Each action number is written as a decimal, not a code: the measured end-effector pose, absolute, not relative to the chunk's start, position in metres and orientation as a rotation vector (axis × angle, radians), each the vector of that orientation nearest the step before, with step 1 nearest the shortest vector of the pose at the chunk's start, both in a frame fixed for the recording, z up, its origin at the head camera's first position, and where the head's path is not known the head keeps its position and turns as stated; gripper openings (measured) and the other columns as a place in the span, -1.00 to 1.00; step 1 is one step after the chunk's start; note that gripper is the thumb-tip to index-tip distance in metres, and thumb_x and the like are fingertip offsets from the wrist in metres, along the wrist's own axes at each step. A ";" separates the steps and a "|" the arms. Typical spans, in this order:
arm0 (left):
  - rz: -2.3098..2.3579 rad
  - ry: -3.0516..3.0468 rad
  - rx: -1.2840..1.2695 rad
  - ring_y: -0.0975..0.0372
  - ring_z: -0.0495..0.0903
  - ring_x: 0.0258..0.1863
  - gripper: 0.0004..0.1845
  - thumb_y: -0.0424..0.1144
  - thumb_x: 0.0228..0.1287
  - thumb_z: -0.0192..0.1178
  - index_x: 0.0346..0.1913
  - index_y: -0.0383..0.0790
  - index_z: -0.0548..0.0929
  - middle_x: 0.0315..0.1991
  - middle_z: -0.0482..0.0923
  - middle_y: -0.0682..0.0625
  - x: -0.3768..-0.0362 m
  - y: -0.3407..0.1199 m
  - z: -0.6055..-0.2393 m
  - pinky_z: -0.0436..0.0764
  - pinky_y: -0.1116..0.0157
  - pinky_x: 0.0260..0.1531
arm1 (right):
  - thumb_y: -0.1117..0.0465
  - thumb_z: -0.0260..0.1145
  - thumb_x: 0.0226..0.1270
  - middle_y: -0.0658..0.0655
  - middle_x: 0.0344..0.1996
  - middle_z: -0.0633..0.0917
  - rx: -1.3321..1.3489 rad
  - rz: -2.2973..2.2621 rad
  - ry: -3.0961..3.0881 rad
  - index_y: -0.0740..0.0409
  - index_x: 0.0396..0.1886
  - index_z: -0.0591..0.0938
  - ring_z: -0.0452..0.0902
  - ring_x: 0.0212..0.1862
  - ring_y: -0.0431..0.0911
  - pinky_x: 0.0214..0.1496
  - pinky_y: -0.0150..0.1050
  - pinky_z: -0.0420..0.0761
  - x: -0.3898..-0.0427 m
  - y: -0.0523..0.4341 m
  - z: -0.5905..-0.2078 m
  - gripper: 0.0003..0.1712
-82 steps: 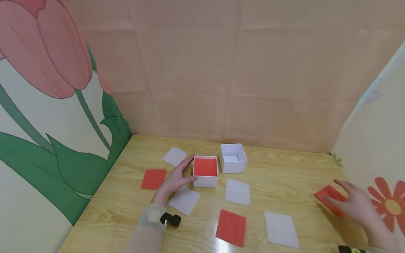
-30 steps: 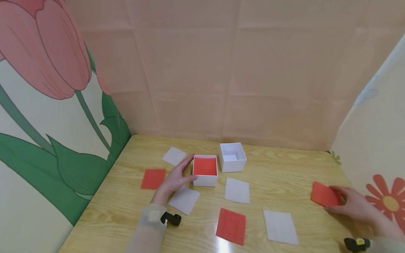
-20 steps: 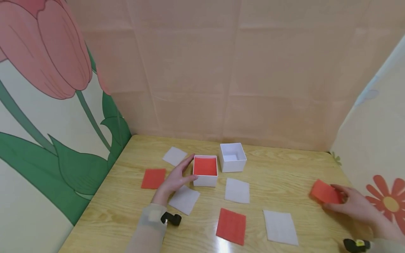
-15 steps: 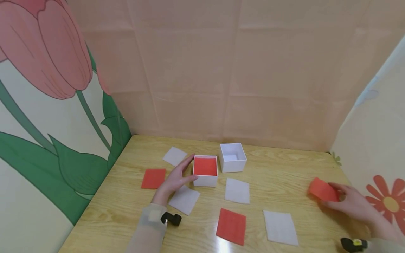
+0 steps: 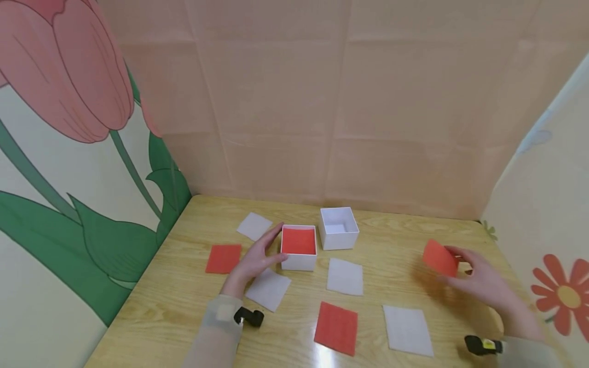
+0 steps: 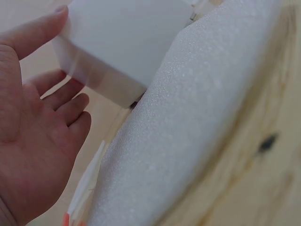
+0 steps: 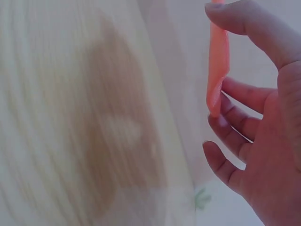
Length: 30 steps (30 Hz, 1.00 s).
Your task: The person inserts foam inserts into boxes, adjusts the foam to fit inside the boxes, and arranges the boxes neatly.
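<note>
- My right hand (image 5: 483, 278) pinches a thin red foam square (image 5: 440, 258), lifted well right of the red-filled white box (image 5: 299, 248).
- My left hand (image 5: 255, 260) rests relaxed against that box.
- I'd keep the sheet level for the drop.

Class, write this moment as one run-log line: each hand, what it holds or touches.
left hand: rests against white box with red sheets | right hand: pinches red foam sheet, lifted off table

Left hand (image 6: 33, 141) open, fingers (image 6: 40, 30) against white box (image 6: 122, 42); white foam sheet (image 6: 183, 136) on wooden table (image 6: 254, 188).
</note>
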<state>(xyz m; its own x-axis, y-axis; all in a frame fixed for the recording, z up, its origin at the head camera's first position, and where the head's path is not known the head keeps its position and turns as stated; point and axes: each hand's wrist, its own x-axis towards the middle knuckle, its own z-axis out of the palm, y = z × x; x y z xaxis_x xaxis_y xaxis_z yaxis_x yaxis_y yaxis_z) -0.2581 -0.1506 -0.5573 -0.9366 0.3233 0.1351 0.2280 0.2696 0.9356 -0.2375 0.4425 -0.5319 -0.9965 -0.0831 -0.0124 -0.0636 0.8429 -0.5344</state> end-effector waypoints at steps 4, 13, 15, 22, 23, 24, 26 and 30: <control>1.757 2.445 0.520 0.01 0.06 0.69 -0.04 -0.20 0.38 0.49 0.73 -0.07 0.19 0.71 0.11 0.02 -0.259 -0.152 -0.557 0.10 -0.03 0.63 | -0.10 0.67 0.22 0.35 0.31 0.51 -0.386 -0.907 3.026 0.23 0.54 0.43 0.41 0.22 0.19 -0.03 -0.27 0.53 -0.236 0.406 -0.527 0.02; 1.718 2.462 0.488 0.02 0.05 0.69 -0.02 -0.08 0.38 0.49 0.73 0.02 0.18 0.71 0.10 0.09 -0.258 -0.151 -0.557 0.12 -0.06 0.62 | 0.04 0.74 0.13 0.27 0.29 0.58 -0.618 -0.994 3.043 0.19 0.50 0.49 0.44 0.17 0.08 0.02 -0.27 0.55 -0.245 0.360 -0.523 -0.01; 1.723 2.456 0.493 0.01 0.05 0.69 -0.03 -0.09 0.38 0.49 0.73 0.00 0.18 0.71 0.10 0.08 -0.258 -0.151 -0.556 0.11 -0.06 0.62 | 0.03 0.75 0.11 0.26 0.29 0.59 -0.640 -0.994 3.042 0.18 0.50 0.50 0.45 0.17 0.08 0.03 -0.23 0.57 -0.246 0.353 -0.520 0.00; 1.726 2.442 0.498 0.00 0.05 0.69 -0.02 -0.09 0.38 0.49 0.73 -0.01 0.18 0.72 0.09 0.05 -0.257 -0.148 -0.556 0.13 -0.06 0.62 | 0.08 0.78 0.05 0.14 0.27 0.61 -0.724 -0.996 3.053 0.08 0.50 0.51 0.46 0.14 -0.01 0.05 -0.19 0.57 -0.246 0.328 -0.511 0.00; 1.732 2.443 0.506 -0.01 0.05 0.69 -0.03 -0.11 0.39 0.49 0.73 -0.02 0.18 0.72 0.10 0.04 -0.257 -0.149 -0.556 0.13 -0.07 0.62 | 0.09 0.77 0.06 0.12 0.28 0.60 -0.734 -0.993 3.050 0.06 0.51 0.51 0.46 0.14 -0.01 0.06 -0.18 0.57 -0.247 0.323 -0.509 0.01; 1.736 2.444 0.514 -0.01 0.06 0.69 -0.03 -0.12 0.39 0.49 0.73 -0.03 0.18 0.71 0.10 0.03 -0.258 -0.149 -0.556 0.13 -0.06 0.62 | 0.10 0.77 0.06 0.11 0.29 0.60 -0.742 -0.990 3.046 0.05 0.51 0.50 0.46 0.14 -0.01 0.07 -0.16 0.58 -0.248 0.319 -0.506 0.01; 1.737 2.454 0.517 -0.01 0.06 0.69 -0.04 -0.12 0.39 0.48 0.73 -0.02 0.19 0.71 0.11 0.03 -0.258 -0.149 -0.556 0.13 -0.06 0.62 | 0.10 0.77 0.06 0.10 0.31 0.58 -0.754 -0.989 3.036 0.03 0.54 0.49 0.46 0.16 0.01 0.10 -0.08 0.60 -0.251 0.309 -0.501 0.03; 1.717 2.464 0.489 0.04 0.07 0.69 -0.03 -0.09 0.39 0.48 0.73 0.03 0.19 0.71 0.11 0.09 -0.259 -0.150 -0.557 0.14 -0.03 0.62 | 0.01 0.76 0.07 0.12 0.36 0.54 -0.749 -0.976 2.999 0.00 0.57 0.46 0.46 0.20 0.06 0.10 0.08 0.65 -0.255 0.289 -0.489 0.07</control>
<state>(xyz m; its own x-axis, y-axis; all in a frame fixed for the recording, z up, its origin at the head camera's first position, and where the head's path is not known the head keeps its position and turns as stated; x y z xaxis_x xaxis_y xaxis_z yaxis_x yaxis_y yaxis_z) -0.2593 -0.1504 -0.5569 -0.9436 0.3155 0.1006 0.2036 0.3132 0.9276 -0.2547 0.2887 -0.4891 -0.8885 -0.3962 0.2314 -0.4565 0.7126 -0.5327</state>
